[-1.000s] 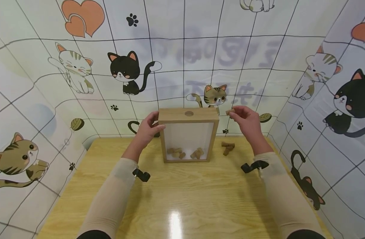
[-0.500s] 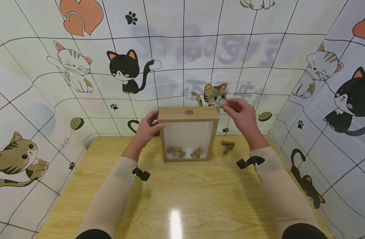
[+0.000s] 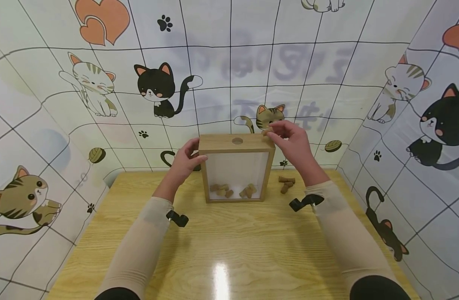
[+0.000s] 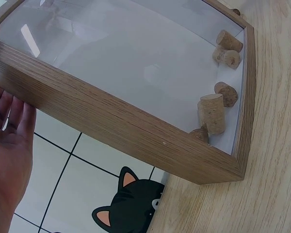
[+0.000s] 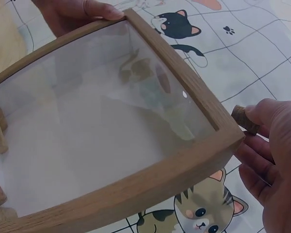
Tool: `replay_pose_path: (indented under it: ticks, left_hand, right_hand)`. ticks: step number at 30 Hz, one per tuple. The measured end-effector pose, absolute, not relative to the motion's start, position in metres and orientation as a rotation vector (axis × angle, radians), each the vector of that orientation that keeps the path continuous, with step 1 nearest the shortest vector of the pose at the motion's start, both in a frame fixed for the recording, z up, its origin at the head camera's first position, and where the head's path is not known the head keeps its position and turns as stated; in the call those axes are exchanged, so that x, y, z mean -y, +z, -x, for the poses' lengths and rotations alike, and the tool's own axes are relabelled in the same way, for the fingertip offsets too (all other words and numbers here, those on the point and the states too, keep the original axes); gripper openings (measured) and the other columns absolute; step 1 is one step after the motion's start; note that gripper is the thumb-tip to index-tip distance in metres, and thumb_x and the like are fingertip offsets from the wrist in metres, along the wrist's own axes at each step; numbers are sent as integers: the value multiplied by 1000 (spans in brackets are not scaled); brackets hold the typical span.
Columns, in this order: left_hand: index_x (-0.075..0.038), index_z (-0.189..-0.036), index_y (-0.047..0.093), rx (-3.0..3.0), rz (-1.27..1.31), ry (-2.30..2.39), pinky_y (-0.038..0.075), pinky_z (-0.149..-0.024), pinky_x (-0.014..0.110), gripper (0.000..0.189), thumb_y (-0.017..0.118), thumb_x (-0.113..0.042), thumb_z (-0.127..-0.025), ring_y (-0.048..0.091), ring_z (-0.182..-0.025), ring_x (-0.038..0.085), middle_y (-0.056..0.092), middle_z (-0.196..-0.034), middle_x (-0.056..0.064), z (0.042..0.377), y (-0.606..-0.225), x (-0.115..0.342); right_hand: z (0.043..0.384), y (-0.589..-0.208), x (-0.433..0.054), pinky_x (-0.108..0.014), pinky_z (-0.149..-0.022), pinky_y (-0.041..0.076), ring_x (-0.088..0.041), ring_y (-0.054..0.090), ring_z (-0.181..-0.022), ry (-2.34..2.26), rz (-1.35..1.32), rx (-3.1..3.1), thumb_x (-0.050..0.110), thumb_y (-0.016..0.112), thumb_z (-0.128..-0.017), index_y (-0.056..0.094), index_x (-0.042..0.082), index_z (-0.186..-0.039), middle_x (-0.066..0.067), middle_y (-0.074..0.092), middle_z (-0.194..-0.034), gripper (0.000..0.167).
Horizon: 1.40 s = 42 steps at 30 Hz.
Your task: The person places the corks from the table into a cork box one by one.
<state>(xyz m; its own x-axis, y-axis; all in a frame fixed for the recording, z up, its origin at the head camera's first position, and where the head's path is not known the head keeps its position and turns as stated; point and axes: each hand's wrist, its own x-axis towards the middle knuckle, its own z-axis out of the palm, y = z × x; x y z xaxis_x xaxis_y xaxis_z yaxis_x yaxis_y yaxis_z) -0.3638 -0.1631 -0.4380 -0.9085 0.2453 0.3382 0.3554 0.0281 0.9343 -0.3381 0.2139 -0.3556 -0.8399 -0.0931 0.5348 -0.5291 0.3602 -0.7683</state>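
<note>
A wooden shadow box with a clear front stands upright on the table, a round hole in its top. Several corks lie at the bottom inside it. My left hand grips the box's upper left side, thumb on the front edge and fingers behind, as the left wrist view shows. Between thumb and fingers of my right hand is a cork, held just over the box's top right corner. In the head view that cork is partly hidden by the fingertips.
A few loose corks lie on the wooden table to the right of the box. Behind the table hangs a cat-patterned cloth, which also covers both sides.
My right hand has moved left with the cork, from beside the box to its top right corner. My left hand and the box have stayed in place.
</note>
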Motion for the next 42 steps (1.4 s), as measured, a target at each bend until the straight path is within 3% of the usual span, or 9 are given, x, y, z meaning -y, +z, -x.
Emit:
replay_pose_path:
  ticks: [15,25,42]
  left_hand:
    - [-1,-162,50,2182,636,-2045,32,-129,56,67,77,-3,-101,54,-137,25,58,-147,19,365,-441,163]
    - [-2,-162,50,2172,652,-2047,34,-128,56,68,78,-5,-101,54,-136,25,58,-147,17,365,-442,163]
    - [-4,-162,50,2168,641,-2060,38,-127,51,68,78,-5,-101,54,-139,26,58,-150,18,364,-441,163]
  right_hand:
    - [335,-344,-182,-32,-85,58,-23,71,-100,1259,-743,2361,13,80,-104,74,5,-133,-9,76,-113,30]
    - [339,-341,-164,-44,-82,61,-26,74,-98,1168,-810,2445,12,78,-105,74,4,-135,-10,77,-116,31]
    - [340,-337,-153,-42,-84,64,-27,76,-100,984,-902,2492,12,81,-103,78,1,-130,-13,77,-118,29]
